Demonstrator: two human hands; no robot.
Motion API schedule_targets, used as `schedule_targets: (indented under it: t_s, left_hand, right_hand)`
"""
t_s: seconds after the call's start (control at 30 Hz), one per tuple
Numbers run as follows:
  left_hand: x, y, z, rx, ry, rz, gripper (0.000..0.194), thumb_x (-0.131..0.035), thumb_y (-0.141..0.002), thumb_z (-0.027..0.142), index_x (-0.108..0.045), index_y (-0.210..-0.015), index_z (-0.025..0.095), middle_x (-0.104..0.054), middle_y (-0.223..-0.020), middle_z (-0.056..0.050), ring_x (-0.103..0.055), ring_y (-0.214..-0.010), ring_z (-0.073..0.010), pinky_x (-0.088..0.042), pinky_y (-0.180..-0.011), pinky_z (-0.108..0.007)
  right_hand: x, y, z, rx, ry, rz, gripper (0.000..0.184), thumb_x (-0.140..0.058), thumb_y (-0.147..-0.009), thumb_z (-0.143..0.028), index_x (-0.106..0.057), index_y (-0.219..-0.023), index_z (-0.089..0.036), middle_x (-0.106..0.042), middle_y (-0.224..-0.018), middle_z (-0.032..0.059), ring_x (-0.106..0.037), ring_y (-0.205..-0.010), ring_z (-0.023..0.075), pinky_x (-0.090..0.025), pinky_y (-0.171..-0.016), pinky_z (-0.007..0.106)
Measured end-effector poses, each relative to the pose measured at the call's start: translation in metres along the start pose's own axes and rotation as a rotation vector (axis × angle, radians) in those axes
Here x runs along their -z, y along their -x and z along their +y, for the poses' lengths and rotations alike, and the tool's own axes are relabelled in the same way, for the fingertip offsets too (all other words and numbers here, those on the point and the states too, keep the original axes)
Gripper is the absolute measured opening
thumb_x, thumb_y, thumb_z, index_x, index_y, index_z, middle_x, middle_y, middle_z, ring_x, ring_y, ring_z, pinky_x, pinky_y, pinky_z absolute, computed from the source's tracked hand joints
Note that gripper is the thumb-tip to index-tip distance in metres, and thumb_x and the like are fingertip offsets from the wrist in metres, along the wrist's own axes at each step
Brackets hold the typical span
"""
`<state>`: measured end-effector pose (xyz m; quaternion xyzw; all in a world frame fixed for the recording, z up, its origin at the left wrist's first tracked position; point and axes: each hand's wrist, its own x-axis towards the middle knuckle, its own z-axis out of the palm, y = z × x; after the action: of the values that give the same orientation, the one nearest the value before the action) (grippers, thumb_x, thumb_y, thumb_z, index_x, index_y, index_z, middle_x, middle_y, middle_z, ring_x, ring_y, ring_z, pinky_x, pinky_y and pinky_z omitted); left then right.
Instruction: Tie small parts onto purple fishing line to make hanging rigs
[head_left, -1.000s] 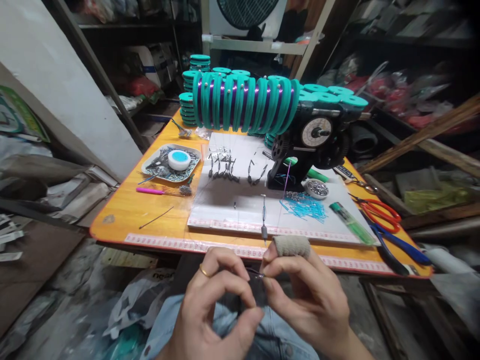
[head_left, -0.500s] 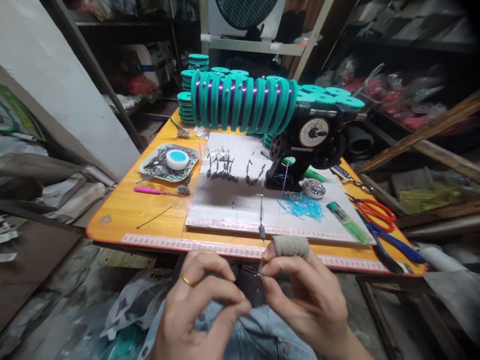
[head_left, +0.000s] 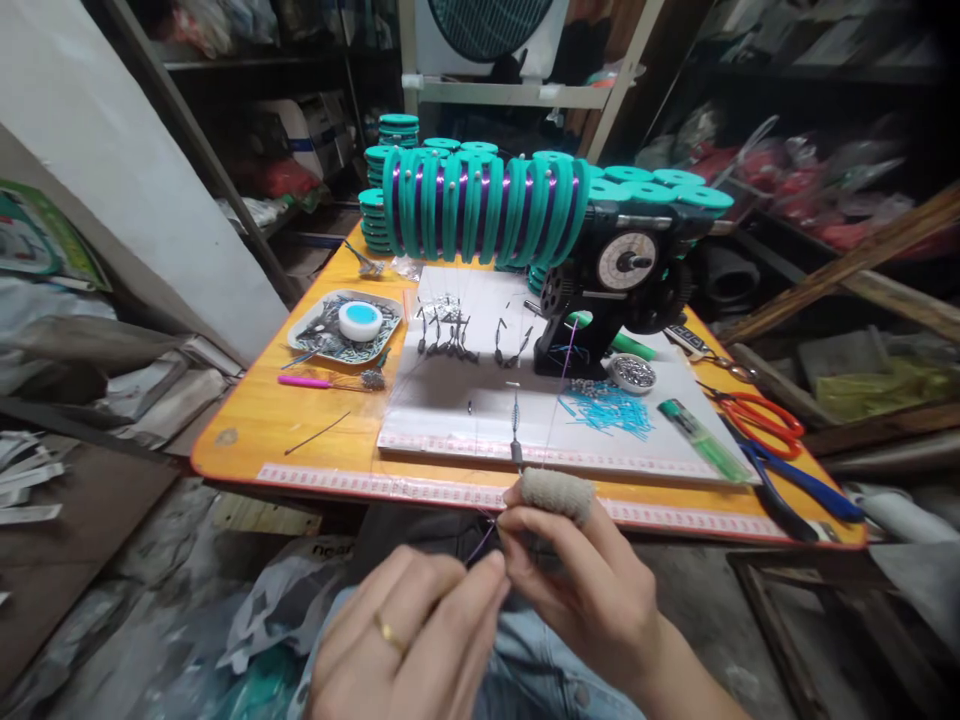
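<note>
My right hand [head_left: 592,580], a grey cloth wrap [head_left: 559,494] round its index finger, pinches a thin purple line [head_left: 482,543] just in front of the table's edge. My left hand [head_left: 409,635], wearing a gold ring, is closed beside it, thumb and fingertips pressed together at the lower end of that line. Its fingertips almost meet those of my right hand, and the exact crossing of the strands is too fine to make out. Just beyond my right fingertips, a small dark weight with a coiled wire [head_left: 516,425] lies on the white board [head_left: 420,420].
A black winding machine [head_left: 574,330] carries a row of teal foam spools [head_left: 487,205] wound with purple line. On the right lie blue-handled pliers [head_left: 810,485], red-handled scissors [head_left: 765,420] and blue cut pieces [head_left: 611,412]. A tray of metal parts [head_left: 300,345] stands left.
My left hand has turned and moved up towards my right fingertips, its fingers now closed together. My right hand has shifted a little left, still pinching the purple line.
</note>
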<state>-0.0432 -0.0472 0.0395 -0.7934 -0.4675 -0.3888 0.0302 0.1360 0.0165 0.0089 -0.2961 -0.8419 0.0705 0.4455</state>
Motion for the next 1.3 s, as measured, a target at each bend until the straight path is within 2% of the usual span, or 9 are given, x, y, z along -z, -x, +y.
schedule_targets:
  t_s: [0.1,0.27,0.37,0.5,0.7,0.97,1.07,1.17,1.3]
  left_hand:
    - [-0.011,0.0,-0.005,0.057,-0.012,0.019,0.021,-0.064,-0.087,0.004,-0.067,-0.106,0.012,-0.069,-0.077,-0.005,-0.063,-0.068,-0.0157,-0.054,-0.066,-0.028]
    - [-0.025,-0.001,-0.009,0.121,0.004,0.078,0.011,-0.066,-0.084,0.002,-0.066,-0.09,0.012,-0.065,-0.068,-0.004,-0.061,-0.064,-0.0158,-0.051,-0.064,-0.03]
    - [-0.028,-0.002,-0.011,0.046,-0.015,0.128,0.014,-0.066,-0.081,-0.001,-0.066,-0.089,0.011,-0.064,-0.067,-0.003,-0.058,-0.062,-0.0143,-0.049,-0.06,-0.029]
    - [-0.027,-0.002,-0.014,-0.137,0.097,0.13,0.018,-0.064,-0.086,0.003,-0.067,-0.104,0.007,-0.065,-0.073,-0.004,-0.057,-0.064,-0.013,-0.047,-0.059,-0.028]
    - [-0.034,-0.001,-0.015,-0.145,0.283,0.152,0.023,-0.059,-0.088,0.002,-0.068,-0.108,0.008,-0.06,-0.074,-0.002,-0.058,-0.066,-0.0125,-0.047,-0.058,-0.028]
    - [-0.048,0.007,-0.017,0.061,0.552,0.236,0.029,-0.069,-0.08,0.001,-0.07,-0.105,0.017,-0.055,-0.074,0.001,-0.054,-0.063,-0.0109,-0.047,-0.055,-0.024]
    - [-0.049,0.002,-0.016,0.235,0.651,0.278,0.019,-0.072,-0.08,0.006,-0.072,-0.092,0.021,-0.059,-0.092,-0.003,-0.06,-0.075,-0.0121,-0.052,-0.064,-0.023]
    - [-0.05,-0.004,-0.018,0.454,0.977,0.177,0.011,-0.07,-0.085,0.012,-0.07,-0.086,0.024,-0.067,-0.105,-0.004,-0.063,-0.077,-0.0119,-0.053,-0.065,-0.023]
    - [-0.05,-0.008,-0.023,0.579,1.348,0.05,0.006,-0.067,-0.09,0.02,-0.069,-0.088,0.025,-0.068,-0.078,0.0,-0.059,-0.063,-0.0099,-0.05,-0.057,-0.02]
  right_hand:
    - [0.001,0.001,0.0,0.008,0.005,-0.008,0.017,-0.061,-0.09,-0.007,-0.062,-0.105,-0.011,-0.068,-0.094,0.0116,-0.068,-0.088,0.0196,-0.058,-0.082,0.027]
    - [0.001,0.005,0.002,-0.01,-0.006,-0.025,0.018,-0.061,-0.09,-0.006,-0.061,-0.107,-0.012,-0.067,-0.095,0.0106,-0.068,-0.088,0.0189,-0.057,-0.081,0.026]
    - [0.003,0.006,0.004,-0.049,-0.077,-0.045,0.017,-0.06,-0.09,-0.008,-0.061,-0.105,-0.014,-0.066,-0.095,0.0093,-0.067,-0.088,0.0176,-0.057,-0.08,0.024]
    - [0.008,0.001,0.006,-0.094,-0.18,-0.058,0.015,-0.062,-0.088,-0.008,-0.062,-0.099,-0.018,-0.064,-0.096,0.0062,-0.066,-0.089,0.0143,-0.056,-0.081,0.019]
    - [0.015,-0.003,0.009,-0.114,-0.28,-0.084,0.017,-0.063,-0.085,-0.006,-0.061,-0.096,-0.019,-0.063,-0.096,0.0039,-0.064,-0.089,0.0122,-0.055,-0.083,0.017]
    - [0.017,-0.001,0.008,-0.124,-0.29,-0.083,0.018,-0.062,-0.084,-0.006,-0.061,-0.096,-0.019,-0.063,-0.097,0.0046,-0.064,-0.089,0.013,-0.055,-0.081,0.018]
    - [0.017,-0.003,0.009,-0.115,-0.314,-0.087,0.016,-0.061,-0.085,-0.006,-0.061,-0.095,-0.019,-0.063,-0.095,0.0051,-0.064,-0.087,0.0138,-0.056,-0.077,0.02]
    - [0.018,-0.006,0.009,-0.11,-0.336,-0.094,0.016,-0.06,-0.085,-0.007,-0.061,-0.095,-0.019,-0.063,-0.092,0.0056,-0.064,-0.084,0.0156,-0.056,-0.072,0.023]
    - [0.021,-0.01,0.006,-0.112,-0.365,-0.123,0.018,-0.061,-0.084,-0.005,-0.061,-0.096,-0.019,-0.063,-0.093,0.0059,-0.063,-0.086,0.0163,-0.056,-0.075,0.026]
